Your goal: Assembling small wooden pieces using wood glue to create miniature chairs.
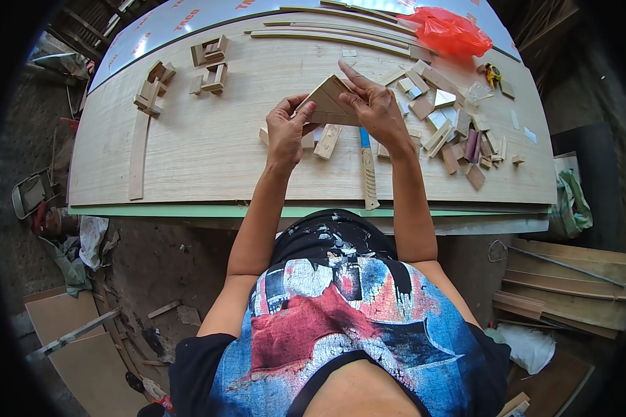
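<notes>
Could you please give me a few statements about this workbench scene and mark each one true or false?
1. Both hands hold one triangular wooden piece above the board. True: the left hand and the right hand each have a grip on it.
2. The red plastic bag lies at the near left corner of the wooden board. False: it sits at the far right.
3. A tool with a pale wooden handle lies on the board beneath the right hand. True.
4. The small wood offcuts are all stacked in one neat pile. False: they lie scattered to the right, with other clusters at the far left.
</notes>
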Demonstrator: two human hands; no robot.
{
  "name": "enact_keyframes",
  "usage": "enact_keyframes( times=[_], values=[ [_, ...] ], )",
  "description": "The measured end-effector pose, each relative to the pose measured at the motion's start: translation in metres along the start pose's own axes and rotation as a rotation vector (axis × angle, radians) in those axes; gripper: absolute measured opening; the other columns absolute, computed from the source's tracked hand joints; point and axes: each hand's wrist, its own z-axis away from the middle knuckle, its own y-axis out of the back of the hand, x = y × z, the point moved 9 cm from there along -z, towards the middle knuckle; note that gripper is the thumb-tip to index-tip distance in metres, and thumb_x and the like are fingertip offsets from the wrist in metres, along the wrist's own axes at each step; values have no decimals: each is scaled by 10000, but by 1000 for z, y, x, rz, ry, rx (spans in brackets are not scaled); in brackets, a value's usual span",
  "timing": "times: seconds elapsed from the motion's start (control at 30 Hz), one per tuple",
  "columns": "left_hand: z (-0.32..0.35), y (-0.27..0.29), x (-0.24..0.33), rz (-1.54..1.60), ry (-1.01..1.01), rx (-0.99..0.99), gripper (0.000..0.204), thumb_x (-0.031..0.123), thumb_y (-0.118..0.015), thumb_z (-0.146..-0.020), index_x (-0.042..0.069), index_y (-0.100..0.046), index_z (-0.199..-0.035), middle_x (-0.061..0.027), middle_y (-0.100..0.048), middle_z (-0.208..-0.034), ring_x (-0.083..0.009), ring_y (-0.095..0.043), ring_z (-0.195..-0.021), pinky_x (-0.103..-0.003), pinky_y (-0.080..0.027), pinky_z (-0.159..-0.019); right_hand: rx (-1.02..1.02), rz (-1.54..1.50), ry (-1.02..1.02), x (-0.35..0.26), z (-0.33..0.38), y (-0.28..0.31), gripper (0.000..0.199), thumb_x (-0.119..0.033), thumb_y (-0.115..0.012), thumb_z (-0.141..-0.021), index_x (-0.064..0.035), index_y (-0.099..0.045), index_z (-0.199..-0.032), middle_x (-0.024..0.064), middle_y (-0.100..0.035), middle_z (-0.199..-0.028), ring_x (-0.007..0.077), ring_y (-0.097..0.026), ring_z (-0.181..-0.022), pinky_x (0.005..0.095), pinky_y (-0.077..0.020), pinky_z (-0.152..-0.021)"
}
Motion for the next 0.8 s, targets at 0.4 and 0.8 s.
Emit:
enact_keyframes(
  times=[0.4,0.8],
  values=[
    [2,-5,2,65,10,-2,186,64,-576,-797,-11,-547,-965,-81,-590,-871,-147,-588,-747,-296,-538,-655,45,60,47,4,-3,8,526,-106,-614,-765,-69,-405,-1246,162,-592,-1010,176,-585,-863,280,-465,-780],
    [-5,-1,-1,-96,4,-118,250,64,-596,-786,-28,-521,-1006,-84,-583,-922,-139,-571,-805,-266,-497,-715,-55,85,-66,18,-4,7,581,-29,-653,-685,-1,-422,-1218,111,-618,-848,151,-587,-765,272,-467,-715]
  ],
)
